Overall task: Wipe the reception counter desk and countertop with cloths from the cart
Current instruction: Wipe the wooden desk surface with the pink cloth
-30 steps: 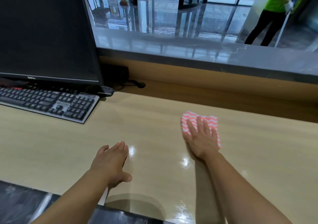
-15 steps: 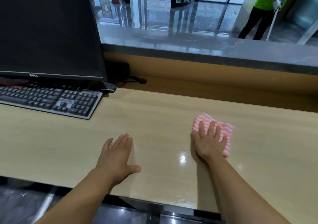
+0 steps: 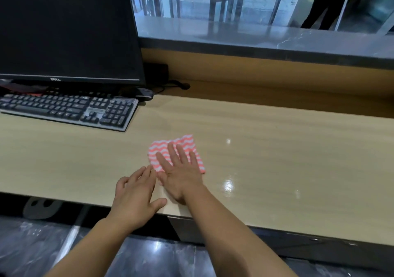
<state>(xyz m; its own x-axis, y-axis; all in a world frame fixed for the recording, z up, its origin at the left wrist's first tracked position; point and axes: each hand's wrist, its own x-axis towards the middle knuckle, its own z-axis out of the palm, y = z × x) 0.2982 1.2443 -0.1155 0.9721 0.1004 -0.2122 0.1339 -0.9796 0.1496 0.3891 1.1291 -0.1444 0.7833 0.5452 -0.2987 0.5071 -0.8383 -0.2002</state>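
Close to the near edge of the desk, the left hand lies flat with fingers straight and thumb spread, holding nothing. Its fingertips reach just beside the near-left corner of the cloth. I cannot tell whether they touch it.

Just right of it and a little farther in, the right hand presses down on the cloth with fingers straight and fanned, palm flat, nothing curled round the fabric.

The pink-and-white cloth lies folded, roughly square and set cornerwise to the desk edge, so it has no clear long axis. It shows beyond the right fingertips, towards the far edge.

The right hand is the one on the cloth, so it likely drives the next stroke. Bare desk stretches to the right, and the keyboard bounds the far left.

Behind the keyboard stands the monitor. Farthest, above the desk's back wall, runs the grey countertop.
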